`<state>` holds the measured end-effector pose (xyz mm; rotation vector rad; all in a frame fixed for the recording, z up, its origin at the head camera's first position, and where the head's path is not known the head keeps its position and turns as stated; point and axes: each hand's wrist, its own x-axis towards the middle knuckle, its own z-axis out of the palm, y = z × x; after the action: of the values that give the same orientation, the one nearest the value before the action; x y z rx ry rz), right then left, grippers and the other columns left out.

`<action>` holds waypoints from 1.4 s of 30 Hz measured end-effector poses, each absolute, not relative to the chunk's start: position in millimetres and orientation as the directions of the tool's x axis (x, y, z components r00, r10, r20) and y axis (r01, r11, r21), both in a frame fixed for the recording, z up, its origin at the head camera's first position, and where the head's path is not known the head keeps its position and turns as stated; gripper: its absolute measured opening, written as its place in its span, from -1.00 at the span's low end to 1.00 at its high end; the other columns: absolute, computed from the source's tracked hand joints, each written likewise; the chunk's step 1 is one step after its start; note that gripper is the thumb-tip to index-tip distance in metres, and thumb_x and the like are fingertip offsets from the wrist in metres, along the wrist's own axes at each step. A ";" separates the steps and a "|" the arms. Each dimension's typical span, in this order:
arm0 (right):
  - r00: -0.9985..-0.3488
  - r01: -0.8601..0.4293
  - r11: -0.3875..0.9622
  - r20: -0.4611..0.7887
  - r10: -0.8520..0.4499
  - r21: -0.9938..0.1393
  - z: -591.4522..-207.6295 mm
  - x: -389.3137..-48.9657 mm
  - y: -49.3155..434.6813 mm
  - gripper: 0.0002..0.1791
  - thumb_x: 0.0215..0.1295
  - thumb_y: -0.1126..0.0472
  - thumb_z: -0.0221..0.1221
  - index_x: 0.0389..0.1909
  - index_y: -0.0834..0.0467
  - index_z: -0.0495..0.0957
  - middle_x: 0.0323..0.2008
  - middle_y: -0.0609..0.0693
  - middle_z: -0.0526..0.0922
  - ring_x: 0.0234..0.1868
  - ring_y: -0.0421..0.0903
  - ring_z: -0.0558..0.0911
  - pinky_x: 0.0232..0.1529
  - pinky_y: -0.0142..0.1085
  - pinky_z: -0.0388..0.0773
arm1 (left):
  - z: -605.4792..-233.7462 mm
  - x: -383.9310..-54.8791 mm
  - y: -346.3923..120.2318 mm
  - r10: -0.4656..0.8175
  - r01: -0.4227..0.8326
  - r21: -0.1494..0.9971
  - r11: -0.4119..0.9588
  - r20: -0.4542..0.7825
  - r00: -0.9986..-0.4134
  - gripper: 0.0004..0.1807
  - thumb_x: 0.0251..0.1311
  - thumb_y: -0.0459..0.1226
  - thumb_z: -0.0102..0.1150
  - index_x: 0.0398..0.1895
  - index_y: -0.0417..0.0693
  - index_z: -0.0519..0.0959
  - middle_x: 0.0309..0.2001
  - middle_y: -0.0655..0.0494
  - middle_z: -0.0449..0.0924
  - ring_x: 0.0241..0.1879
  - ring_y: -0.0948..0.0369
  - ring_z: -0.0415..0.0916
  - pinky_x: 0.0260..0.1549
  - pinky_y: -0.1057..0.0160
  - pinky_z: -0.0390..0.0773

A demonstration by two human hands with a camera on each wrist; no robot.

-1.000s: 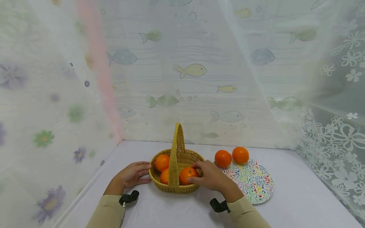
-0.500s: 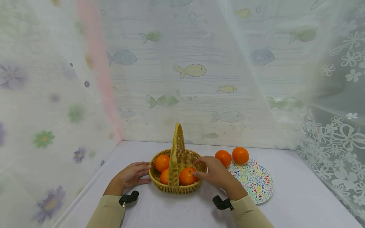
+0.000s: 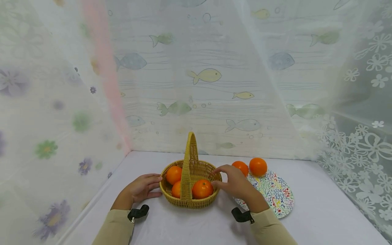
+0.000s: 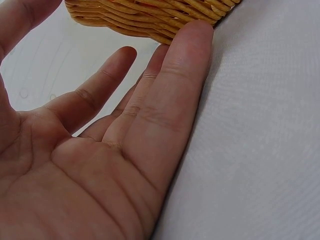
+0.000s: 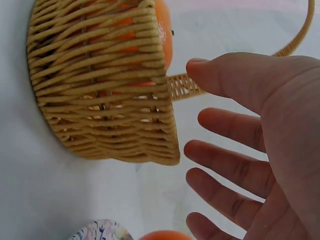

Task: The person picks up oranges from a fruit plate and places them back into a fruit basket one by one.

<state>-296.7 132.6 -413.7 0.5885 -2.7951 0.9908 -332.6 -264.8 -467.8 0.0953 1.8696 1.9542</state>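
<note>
A yellow wicker basket (image 3: 196,205) with a tall handle stands on the table, holding an orange (image 3: 174,175) at the back left, a partly hidden orange (image 3: 176,190) in front of it and a third orange (image 3: 202,189) on the right. My left hand (image 3: 141,188) touches the basket's left side with its fingertips, fingers extended; the left wrist view shows them against the woven wall (image 4: 145,17). My right hand (image 3: 237,183) is beside the right rim, thumb and fingers spread. In the right wrist view nothing lies between its fingers, and they stand apart from the basket (image 5: 100,95).
A round plate (image 3: 280,197) with a multicoloured speckled pattern lies on the white table (image 3: 183,228) at the right. One orange (image 3: 258,167) is at its far edge, with another orange (image 3: 240,167) left of it, partly behind my right hand. Patterned curtains (image 3: 208,95) surround the table.
My right hand has let go of the right-hand orange in the basket and drawn back to the right, past the rim. The left hand and the basket have stayed in place.
</note>
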 end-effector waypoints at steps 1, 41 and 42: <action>-0.917 -0.398 0.711 0.241 -0.317 -0.580 -414.0 -297.2 133.6 -0.56 0.25 -0.01 0.46 0.12 -0.02 0.67 0.14 -0.13 0.67 0.30 -0.01 0.56 0.39 0.08 0.49 | -467.9 -332.7 -264.8 0.350 -0.258 0.966 0.003 -0.243 -0.905 -0.27 0.47 -0.09 0.19 0.48 -0.36 0.20 0.21 0.06 0.62 0.15 0.18 0.62 0.16 -0.05 0.67; -0.974 -0.181 0.825 0.216 -0.074 -0.536 -432.6 -321.1 173.3 -0.10 0.22 0.13 0.43 0.53 0.11 0.22 0.60 0.26 0.09 0.52 0.38 0.21 0.35 0.36 0.37 | -470.2 -335.3 -265.6 0.344 -0.278 0.961 -0.003 -0.260 -0.902 -0.30 0.46 -0.10 0.20 0.46 -0.35 0.23 0.23 0.02 0.61 0.13 0.17 0.64 0.14 -0.06 0.68; -0.975 -0.179 0.819 0.212 -0.073 -0.545 -433.1 -321.8 174.5 -0.09 0.22 0.13 0.43 0.54 0.11 0.20 0.60 0.25 0.10 0.51 0.37 0.24 0.33 0.34 0.41 | -470.5 -335.5 -265.6 0.342 -0.276 0.961 -0.002 -0.259 -0.903 -0.30 0.46 -0.10 0.20 0.45 -0.35 0.24 0.22 0.02 0.62 0.13 0.17 0.64 0.14 -0.06 0.68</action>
<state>-321.8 174.5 -433.1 0.1972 -2.8209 0.8720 -335.5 -265.6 -470.5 0.0674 1.8596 1.9578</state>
